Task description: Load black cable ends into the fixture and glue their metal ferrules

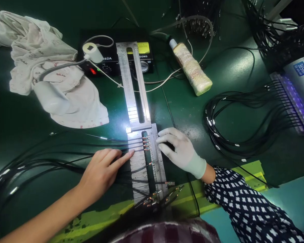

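Note:
My left hand [102, 172], bare, is closed over black cables [73, 145] coming from the left. Its index finger reaches out and presses a cable against the slotted metal fixture [139, 172]. Several cables lie side by side across that fixture, their stripped copper-coloured tips [147, 143] over the slot and toward its right strip. My right hand [181, 150], in a white glove, has its fingers apart, with the fingertips at the fixture's right edge beside those tips. Lower down, more loose cable ends [152, 199] cross the fixture at angles.
Behind stands a black control box [106, 64], partly covered by a raised slotted metal plate [128, 77]. A small lamp [50, 98] lies on a white cloth [86, 108]. There is a wrapped bottle [192, 69], coiled cables [212, 125] and a purple-lit UV unit [296, 101] at right.

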`<state>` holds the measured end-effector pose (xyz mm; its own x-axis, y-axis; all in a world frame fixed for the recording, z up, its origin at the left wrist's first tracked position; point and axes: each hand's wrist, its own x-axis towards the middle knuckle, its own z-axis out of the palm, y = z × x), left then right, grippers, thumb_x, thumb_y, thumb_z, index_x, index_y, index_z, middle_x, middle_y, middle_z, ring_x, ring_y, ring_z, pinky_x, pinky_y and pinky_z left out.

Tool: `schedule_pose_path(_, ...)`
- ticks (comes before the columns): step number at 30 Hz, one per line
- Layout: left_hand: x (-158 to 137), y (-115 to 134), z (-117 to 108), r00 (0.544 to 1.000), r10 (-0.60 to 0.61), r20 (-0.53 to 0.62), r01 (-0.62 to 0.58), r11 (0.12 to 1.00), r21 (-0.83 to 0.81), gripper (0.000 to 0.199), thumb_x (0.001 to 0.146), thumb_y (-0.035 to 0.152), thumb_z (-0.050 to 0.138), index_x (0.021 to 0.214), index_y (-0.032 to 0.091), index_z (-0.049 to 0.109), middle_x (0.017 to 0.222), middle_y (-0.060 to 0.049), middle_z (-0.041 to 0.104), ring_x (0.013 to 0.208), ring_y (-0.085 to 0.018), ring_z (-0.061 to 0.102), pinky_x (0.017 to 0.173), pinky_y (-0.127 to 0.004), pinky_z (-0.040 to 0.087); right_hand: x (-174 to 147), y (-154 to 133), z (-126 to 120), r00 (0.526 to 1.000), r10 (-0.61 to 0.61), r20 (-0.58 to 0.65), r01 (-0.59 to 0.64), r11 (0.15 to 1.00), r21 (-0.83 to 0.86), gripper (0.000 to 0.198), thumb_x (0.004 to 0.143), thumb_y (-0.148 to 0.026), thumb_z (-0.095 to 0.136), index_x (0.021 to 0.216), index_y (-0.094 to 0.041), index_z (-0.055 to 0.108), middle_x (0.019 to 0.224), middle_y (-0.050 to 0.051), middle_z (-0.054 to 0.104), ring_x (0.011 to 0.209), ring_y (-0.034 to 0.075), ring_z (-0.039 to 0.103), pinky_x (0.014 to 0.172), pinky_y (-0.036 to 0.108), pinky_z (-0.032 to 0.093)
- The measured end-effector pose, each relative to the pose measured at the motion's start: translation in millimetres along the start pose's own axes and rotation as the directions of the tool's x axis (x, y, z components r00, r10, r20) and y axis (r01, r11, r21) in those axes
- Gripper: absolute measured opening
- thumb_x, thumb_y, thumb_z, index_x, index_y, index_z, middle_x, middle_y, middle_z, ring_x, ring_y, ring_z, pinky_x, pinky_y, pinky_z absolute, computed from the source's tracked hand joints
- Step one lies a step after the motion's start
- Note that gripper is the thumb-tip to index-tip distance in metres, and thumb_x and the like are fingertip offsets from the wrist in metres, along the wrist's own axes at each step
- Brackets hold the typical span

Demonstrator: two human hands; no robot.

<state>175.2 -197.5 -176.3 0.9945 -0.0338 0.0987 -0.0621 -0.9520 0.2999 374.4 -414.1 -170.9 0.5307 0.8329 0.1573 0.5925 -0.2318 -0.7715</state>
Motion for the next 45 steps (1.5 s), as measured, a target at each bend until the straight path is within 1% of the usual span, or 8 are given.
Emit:
schedule_pose_path(3, 2, 8, -6, 0.999, -0.007, 0.036, 0.008, 0.999, -0.033, 0.045, 0.096, 0.016, 0.039, 0.139, 0.027, 0.047, 0.098, -0.006, 0.063, 0.087, -0.02, 0.054, 0.075, -0.035, 0.039, 0, 0, 0, 1.0, 0.006, -0.002, -0.006, 1.0, -0.003, 0.011, 0.092, -0.016, 0.06, 0.095, -0.025, 0.065, 0.107, 0.0, 0.063, 0.102, 0.018, 0.06, 0.092, 0.036, 0.051)
schedule_pose_path(7, 4, 29, -12, 0.997, -0.047, 0.066, 0.06, 0.973, -0.222, 0.025, 0.096, 0.028, 0.05, 0.119, 0.02, 0.056, 0.097, -0.006, 0.064, 0.091, -0.021, 0.056, 0.081, -0.036, 0.042, -1, 0, 0, 1.0, -0.005, 0.004, 0.005, 1.0, 0.008, 0.012, 0.092, -0.016, 0.059, 0.096, -0.025, 0.065, 0.108, 0.001, 0.064, 0.104, 0.019, 0.06, 0.093, 0.039, 0.051)
schedule_pose_path(11, -1, 34, -11, 0.997, -0.062, 0.054, 0.079, 0.914, -0.398, 0.017, 0.096, 0.017, 0.047, 0.111, 0.02, 0.055, 0.094, -0.005, 0.062, 0.088, -0.016, 0.058, 0.077, -0.028, 0.048, -2, -1, -1, 1.0, -0.011, 0.007, 0.011, 1.0, 0.014, 0.012, 0.092, -0.015, 0.06, 0.096, -0.025, 0.065, 0.108, 0.001, 0.064, 0.104, 0.018, 0.059, 0.093, 0.038, 0.05)
schedule_pose_path(17, 0, 10, -8, 0.996, -0.041, -0.085, 0.014, 0.955, -0.297, 0.033, 0.094, 0.013, 0.05, 0.125, 0.023, 0.055, 0.101, -0.005, 0.065, 0.092, -0.015, 0.064, 0.077, -0.022, 0.051, -1, -1, -1, 1.0, 0.005, 0.016, -0.006, 1.0, 0.006, 0.013, 0.092, -0.015, 0.06, 0.097, -0.026, 0.065, 0.107, 0.001, 0.063, 0.104, 0.019, 0.06, 0.093, 0.039, 0.051)
schedule_pose_path(35, 9, 0, -6, 0.998, -0.011, 0.068, 0.036, 0.924, -0.381, 0.037, 0.096, 0.012, 0.043, 0.129, 0.023, 0.054, 0.104, -0.005, 0.064, 0.092, -0.014, 0.063, 0.08, -0.02, 0.049, 0, -2, -1, 1.0, 0.018, 0.019, -0.018, 1.0, -0.001, 0.011, 0.092, -0.017, 0.059, 0.096, -0.026, 0.065, 0.108, 0.0, 0.063, 0.103, 0.018, 0.059, 0.093, 0.037, 0.05)
schedule_pose_path(38, 4, -1, -2, 0.999, 0.026, 0.043, -0.01, 0.944, -0.329, 0.041, 0.095, 0.009, 0.042, 0.131, 0.024, 0.054, 0.109, -0.006, 0.062, 0.096, -0.016, 0.06, 0.083, -0.025, 0.048, 0, -2, -1, 1.0, 0.017, 0.011, -0.017, 1.0, -0.008, 0.011, 0.092, -0.017, 0.059, 0.095, -0.026, 0.065, 0.108, -0.001, 0.063, 0.103, 0.017, 0.06, 0.092, 0.035, 0.05)
schedule_pose_path(42, -6, 3, 3, 0.995, 0.067, -0.068, -0.068, 0.998, -0.002, 0.048, 0.095, 0.011, 0.043, 0.139, 0.029, 0.049, 0.106, -0.008, 0.06, 0.094, -0.022, 0.055, 0.084, -0.035, 0.044, 0, -1, 0, 1.0, 0.009, 0.006, -0.009, 1.0, 0.0, 0.012, 0.092, -0.016, 0.059, 0.096, -0.026, 0.065, 0.108, 0.0, 0.063, 0.103, 0.018, 0.06, 0.092, 0.036, 0.05)
schedule_pose_path(45, -12, 6, 4, 0.998, 0.066, -0.009, -0.065, 0.994, 0.088, 0.054, 0.096, 0.01, 0.039, 0.147, 0.026, 0.037, 0.101, -0.008, 0.059, 0.088, -0.021, 0.053, 0.079, -0.033, 0.042, 0, 0, 1, 1.0, -0.001, -0.002, 0.001, 1.0, 0.002, 0.012, 0.092, -0.016, 0.059, 0.095, -0.025, 0.065, 0.107, 0.0, 0.064, 0.103, 0.018, 0.06, 0.092, 0.036, 0.05)
